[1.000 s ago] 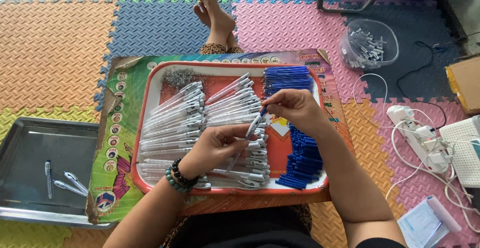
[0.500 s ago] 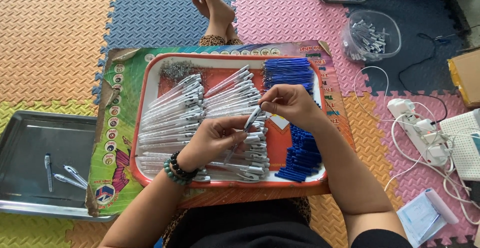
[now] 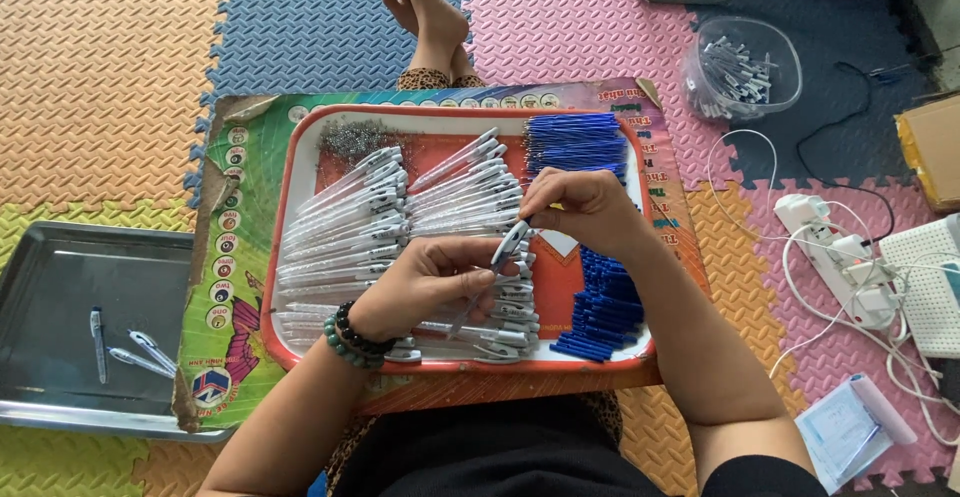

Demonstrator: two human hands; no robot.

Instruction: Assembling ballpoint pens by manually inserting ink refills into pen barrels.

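Foam-mat floor; over the crowded red tray (image 3: pixel 300 172), both hands' grip clamps one pen (image 3: pixel 505 249).

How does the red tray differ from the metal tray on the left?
The red tray is orange-red with a pale rim and packed with pen barrels and blue refills; the metal tray is plain grey steel and holds only three pens. The red tray sits on a printed board, the metal tray on the foam mats. Both are shallow and rectangular.

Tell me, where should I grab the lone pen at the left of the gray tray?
Probably grip the pen at the middle of its barrel, coming straight down from above. It lies flat on the gray tray, nearly upright in the picture, apart from the other two pens, so fingers fit on both long sides.
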